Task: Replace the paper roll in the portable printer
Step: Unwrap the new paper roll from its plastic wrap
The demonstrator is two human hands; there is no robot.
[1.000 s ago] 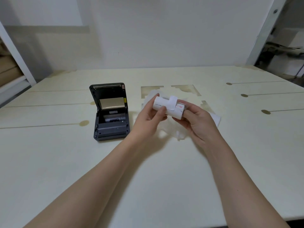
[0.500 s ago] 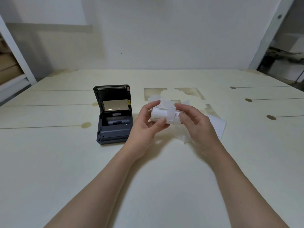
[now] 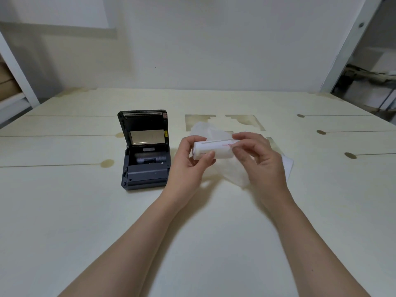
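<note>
A white paper roll (image 3: 216, 150) with red print near its right end is held level above the table. My left hand (image 3: 189, 159) grips its left end, thumb in front and fingers behind. My right hand (image 3: 258, 156) pinches its right end at the red print. The dark grey portable printer (image 3: 144, 168) stands to the left of my hands with its lid (image 3: 143, 130) swung up. A grey spindle lies in its open paper bay (image 3: 150, 159).
Crumpled translucent wrapping (image 3: 233, 176) and a white sheet (image 3: 286, 165) lie on the cream table (image 3: 85, 221) under and behind my hands. White shelving stands at the far left, and a white post rises at the far right.
The loose flap that stood up from the roll is gone, and the roll now looks smooth. My hands and the roll sit a little lower in view, and the camera has tilted.
</note>
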